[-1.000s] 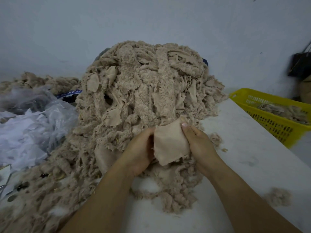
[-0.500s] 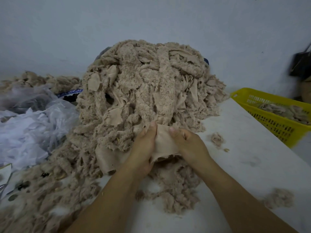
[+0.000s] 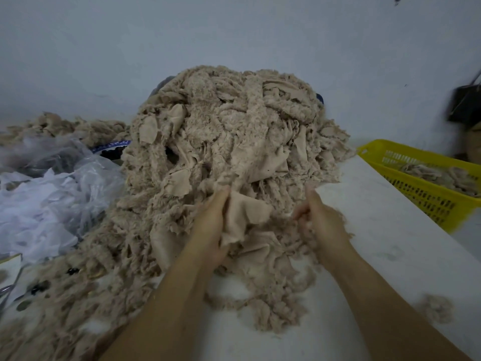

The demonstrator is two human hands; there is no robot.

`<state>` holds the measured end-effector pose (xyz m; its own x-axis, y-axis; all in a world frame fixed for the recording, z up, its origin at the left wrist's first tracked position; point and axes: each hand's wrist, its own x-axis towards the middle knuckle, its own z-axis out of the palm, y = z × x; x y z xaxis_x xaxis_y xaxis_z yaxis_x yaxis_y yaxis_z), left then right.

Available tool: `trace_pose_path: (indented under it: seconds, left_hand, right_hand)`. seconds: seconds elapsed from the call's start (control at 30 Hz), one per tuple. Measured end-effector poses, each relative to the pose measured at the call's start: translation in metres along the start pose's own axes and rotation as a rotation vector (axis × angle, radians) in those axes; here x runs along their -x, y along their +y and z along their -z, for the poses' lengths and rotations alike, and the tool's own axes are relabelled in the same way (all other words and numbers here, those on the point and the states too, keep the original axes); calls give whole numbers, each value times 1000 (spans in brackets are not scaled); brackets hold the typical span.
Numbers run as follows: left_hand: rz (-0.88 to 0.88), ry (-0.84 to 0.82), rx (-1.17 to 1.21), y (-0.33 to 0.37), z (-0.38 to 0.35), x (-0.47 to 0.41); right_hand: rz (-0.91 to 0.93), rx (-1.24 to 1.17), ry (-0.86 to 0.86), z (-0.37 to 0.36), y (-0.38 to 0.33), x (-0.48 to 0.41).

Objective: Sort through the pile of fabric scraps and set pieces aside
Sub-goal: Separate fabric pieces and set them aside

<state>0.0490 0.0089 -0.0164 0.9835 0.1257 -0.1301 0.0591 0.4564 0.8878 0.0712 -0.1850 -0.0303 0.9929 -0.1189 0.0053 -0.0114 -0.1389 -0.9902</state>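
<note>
A tall pile of beige fleece scraps [image 3: 229, 142] rises at the middle of the white table [image 3: 385, 246], spilling down to the front left. At its foot my left hand [image 3: 210, 227] grips a smooth beige fabric piece [image 3: 244, 217], thumb up against the pile. A little to the right, my right hand [image 3: 320, 220] has its fingers curled round fluffy scraps at the pile's edge, apart from the smooth piece.
A yellow slotted basket [image 3: 426, 201] holding several scraps stands at the right. Crumpled clear and white plastic bags [image 3: 49, 194] lie at the left. A small tuft [image 3: 434, 308] sits on the table near my right forearm. Dark small items and scissors lie at the far left edge.
My right hand let go of the smooth piece and moved right into the fluffy scraps. My left hand keeps the piece, which now hangs loose against the pile.
</note>
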Motion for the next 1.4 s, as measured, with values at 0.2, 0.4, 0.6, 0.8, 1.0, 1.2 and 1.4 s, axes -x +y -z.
trace_pose_path:
  seconds: [0.2, 0.4, 0.6, 0.8, 1.0, 1.2, 1.4]
  left_hand:
    - [-29, -157, -380, -13, -9, 12]
    - [-19, -308, -564, -13, -18, 21]
    - [63, -140, -303, -9, -13, 8]
    - [197, -108, -150, -5, -5, 1]
    - [132, -56, 157, -2, -7, 1]
    - [-109, -13, -458, -9, -11, 9]
    - [-216, -265, -791, -23, -18, 14]
  right_hand:
    - [-21, -179, -406, -18, 2, 12]
    - [42, -114, -223, -22, -2, 13]
    - [179, 61, -431, -30, 0, 26]
    - [155, 256, -587, -32, 4, 31]
    - [144, 303, -617, -28, 6, 28]
    - [225, 203, -448, -33, -2, 22]
    - [108, 103, -325, -34, 10, 10]
